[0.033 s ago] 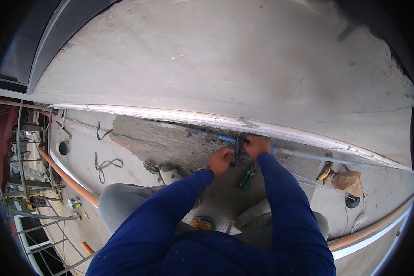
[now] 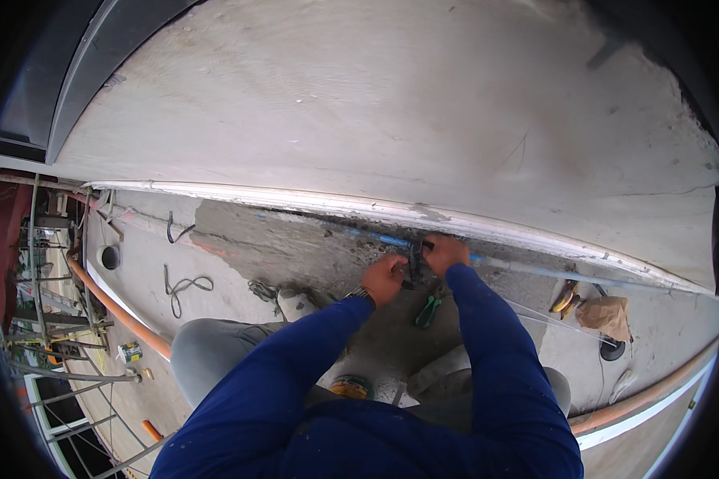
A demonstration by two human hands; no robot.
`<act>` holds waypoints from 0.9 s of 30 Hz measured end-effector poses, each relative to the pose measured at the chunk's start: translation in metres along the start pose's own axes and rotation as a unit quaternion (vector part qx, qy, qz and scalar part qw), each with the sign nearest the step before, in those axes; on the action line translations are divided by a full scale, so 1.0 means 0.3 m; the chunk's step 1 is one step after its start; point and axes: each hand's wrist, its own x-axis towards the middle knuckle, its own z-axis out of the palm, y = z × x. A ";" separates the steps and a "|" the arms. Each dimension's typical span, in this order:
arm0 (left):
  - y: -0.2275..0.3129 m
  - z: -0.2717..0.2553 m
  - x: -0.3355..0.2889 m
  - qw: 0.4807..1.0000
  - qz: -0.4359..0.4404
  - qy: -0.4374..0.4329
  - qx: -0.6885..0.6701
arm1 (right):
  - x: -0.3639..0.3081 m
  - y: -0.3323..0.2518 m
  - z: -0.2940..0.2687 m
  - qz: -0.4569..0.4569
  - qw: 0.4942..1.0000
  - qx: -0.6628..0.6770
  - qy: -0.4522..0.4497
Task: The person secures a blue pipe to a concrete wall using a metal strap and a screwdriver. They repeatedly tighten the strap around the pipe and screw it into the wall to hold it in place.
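A thin blue pipe point(image 2: 391, 239) runs along the base of the wall, resting by the rough cement floor. At the pipe, a black strip-like piece point(image 2: 415, 262) sits between my two hands; its exact kind is hard to make out. My left hand point(image 2: 383, 279), with a watch on the wrist, pinches it from the left with the fingers closed. On the other side my right hand point(image 2: 446, 255) has its fingers curled around its upper part, right over the pipe. Green-handled pliers point(image 2: 428, 311) lie on the floor just below my hands.
A loop of dark cord point(image 2: 188, 289) and a black hooked piece point(image 2: 177, 231) lie to the left. A brown paper bag point(image 2: 605, 316) and a yellow-handled tool point(image 2: 566, 297) are at the right. A container point(image 2: 351, 386) stands between my legs. Scaffolding point(image 2: 56, 319) fills the far left.
The lower end of the black piece has shifted slightly to the right beside my left hand. Both hands stay nearly in place at the pipe.
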 end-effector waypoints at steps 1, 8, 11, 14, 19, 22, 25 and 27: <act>0.055 0.001 0.000 0.999 0.024 -0.014 0.015 | 0.003 0.017 0.011 0.001 1.000 0.003 0.005; -0.025 0.064 0.075 0.994 0.016 0.048 0.094 | 0.040 -0.020 0.011 -0.017 0.999 0.020 0.028; -0.119 0.067 0.093 0.993 0.024 0.066 0.098 | 0.036 -0.033 0.016 -0.022 0.999 0.024 0.025; -0.077 0.073 0.130 1.000 -0.001 0.003 -0.008 | 0.040 -0.001 0.011 -0.013 0.999 0.016 0.028; -0.027 0.081 0.166 0.996 0.026 -0.003 -0.090 | 0.035 0.009 0.009 -0.012 1.000 0.004 0.017; -0.056 0.075 0.196 0.994 0.106 0.001 -0.002 | 0.033 0.002 0.001 -0.020 1.000 0.005 0.016; -0.123 0.051 0.227 0.993 0.110 -0.001 0.050 | 0.042 -0.031 -0.005 -0.028 0.999 -0.013 0.010; -0.133 0.033 0.242 0.997 0.074 -0.039 0.006 | 0.045 -0.027 0.011 -0.032 0.999 -0.015 0.019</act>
